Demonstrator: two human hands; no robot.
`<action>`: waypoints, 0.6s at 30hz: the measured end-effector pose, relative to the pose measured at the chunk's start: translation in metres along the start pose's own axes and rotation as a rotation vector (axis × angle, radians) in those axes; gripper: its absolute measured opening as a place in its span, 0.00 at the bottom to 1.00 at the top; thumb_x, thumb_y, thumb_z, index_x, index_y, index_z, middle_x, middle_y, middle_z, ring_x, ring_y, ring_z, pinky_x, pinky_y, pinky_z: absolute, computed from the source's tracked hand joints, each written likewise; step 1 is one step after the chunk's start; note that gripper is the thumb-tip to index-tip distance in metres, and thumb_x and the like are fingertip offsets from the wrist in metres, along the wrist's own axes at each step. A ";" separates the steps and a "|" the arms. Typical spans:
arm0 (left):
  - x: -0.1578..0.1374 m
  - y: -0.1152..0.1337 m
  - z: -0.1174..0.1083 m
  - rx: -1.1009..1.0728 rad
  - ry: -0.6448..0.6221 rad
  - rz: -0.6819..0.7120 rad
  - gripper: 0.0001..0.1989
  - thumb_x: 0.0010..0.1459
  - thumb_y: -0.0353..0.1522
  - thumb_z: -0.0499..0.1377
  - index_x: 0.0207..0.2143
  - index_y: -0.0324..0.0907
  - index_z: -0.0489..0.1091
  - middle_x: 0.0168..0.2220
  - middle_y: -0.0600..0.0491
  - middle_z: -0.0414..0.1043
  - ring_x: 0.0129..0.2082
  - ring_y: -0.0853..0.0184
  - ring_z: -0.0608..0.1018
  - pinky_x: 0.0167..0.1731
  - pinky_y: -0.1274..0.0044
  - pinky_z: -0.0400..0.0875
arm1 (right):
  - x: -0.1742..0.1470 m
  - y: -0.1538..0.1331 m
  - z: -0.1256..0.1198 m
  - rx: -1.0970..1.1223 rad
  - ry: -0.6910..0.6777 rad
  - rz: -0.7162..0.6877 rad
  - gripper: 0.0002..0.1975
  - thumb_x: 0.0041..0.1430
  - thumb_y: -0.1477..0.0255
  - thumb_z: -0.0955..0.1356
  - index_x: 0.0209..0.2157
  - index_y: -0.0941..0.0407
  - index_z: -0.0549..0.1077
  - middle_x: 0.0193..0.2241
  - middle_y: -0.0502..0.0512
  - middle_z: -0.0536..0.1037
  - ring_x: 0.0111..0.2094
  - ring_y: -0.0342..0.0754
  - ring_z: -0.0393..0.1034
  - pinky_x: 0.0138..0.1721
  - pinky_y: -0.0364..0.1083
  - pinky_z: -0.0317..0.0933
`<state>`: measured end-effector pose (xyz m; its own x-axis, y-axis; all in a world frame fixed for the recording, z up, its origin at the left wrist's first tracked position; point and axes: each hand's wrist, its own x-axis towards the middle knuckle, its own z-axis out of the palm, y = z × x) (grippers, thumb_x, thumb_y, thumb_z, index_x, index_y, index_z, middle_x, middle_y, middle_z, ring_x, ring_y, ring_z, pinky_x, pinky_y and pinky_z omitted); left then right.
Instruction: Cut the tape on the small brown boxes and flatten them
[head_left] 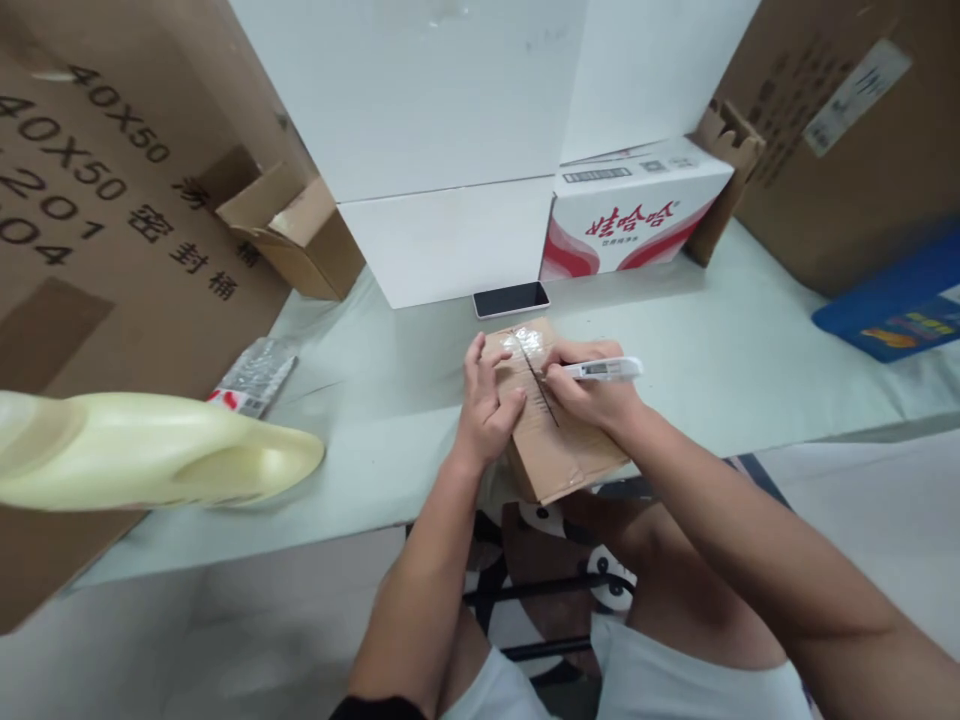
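A brown cardboard box (559, 455) lies on the cloth-covered table near its front edge, with a dark lengthwise slit and shiny clear tape on its top. Across the left part of that top rests my left hand (487, 405), fingers spread and thumb pointing to the slit. My right hand (592, 385) is closed around a white box cutter (611, 369), whose handle sticks out to the right. The cutter's tip is hidden by my fingers beside the slit.
A phone (512, 300) lies behind the box, before white cartons (450, 240) and a red-and-white carton (630, 215). A pale yellow bottle (165, 450) juts in from the left. An opened small box (300, 235) stands back left; a blue package (892, 300) sits at right.
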<state>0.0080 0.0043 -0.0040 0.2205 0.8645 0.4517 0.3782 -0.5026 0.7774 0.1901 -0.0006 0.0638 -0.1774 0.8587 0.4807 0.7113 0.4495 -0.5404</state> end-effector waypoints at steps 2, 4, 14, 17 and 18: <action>0.001 0.003 -0.002 0.002 -0.032 -0.024 0.21 0.63 0.38 0.58 0.58 0.48 0.64 0.72 0.43 0.43 0.73 0.46 0.49 0.67 0.50 0.51 | -0.002 0.000 -0.002 -0.025 -0.002 -0.033 0.10 0.55 0.71 0.64 0.22 0.55 0.72 0.19 0.50 0.75 0.21 0.43 0.66 0.28 0.43 0.57; 0.003 0.007 -0.005 0.011 -0.068 -0.035 0.19 0.63 0.35 0.57 0.57 0.50 0.68 0.73 0.47 0.39 0.74 0.47 0.48 0.68 0.51 0.50 | -0.004 -0.001 -0.007 -0.052 0.039 -0.065 0.09 0.56 0.71 0.64 0.25 0.54 0.74 0.22 0.51 0.78 0.23 0.44 0.69 0.28 0.43 0.59; 0.009 0.017 -0.012 0.104 -0.139 0.028 0.13 0.64 0.30 0.55 0.43 0.47 0.80 0.74 0.54 0.33 0.74 0.47 0.45 0.70 0.52 0.45 | -0.017 0.003 -0.042 0.017 0.341 0.071 0.08 0.56 0.71 0.66 0.33 0.53 0.79 0.26 0.50 0.81 0.27 0.46 0.75 0.31 0.45 0.67; 0.008 0.015 -0.018 0.086 -0.134 0.024 0.12 0.65 0.34 0.56 0.43 0.44 0.78 0.74 0.51 0.30 0.74 0.47 0.44 0.71 0.54 0.46 | -0.023 0.020 -0.042 0.335 0.493 0.214 0.08 0.60 0.68 0.65 0.36 0.54 0.77 0.24 0.50 0.79 0.24 0.45 0.75 0.27 0.45 0.66; 0.008 0.013 -0.020 0.086 -0.120 0.023 0.12 0.65 0.35 0.56 0.43 0.43 0.78 0.73 0.51 0.29 0.74 0.46 0.43 0.71 0.54 0.46 | -0.027 0.027 -0.039 0.439 0.566 0.243 0.09 0.62 0.67 0.65 0.37 0.54 0.76 0.25 0.49 0.78 0.24 0.44 0.75 0.27 0.44 0.66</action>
<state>-0.0038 0.0051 0.0184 0.3335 0.8492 0.4093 0.4460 -0.5247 0.7251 0.2410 -0.0210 0.0633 0.4105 0.7418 0.5302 0.3286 0.4221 -0.8449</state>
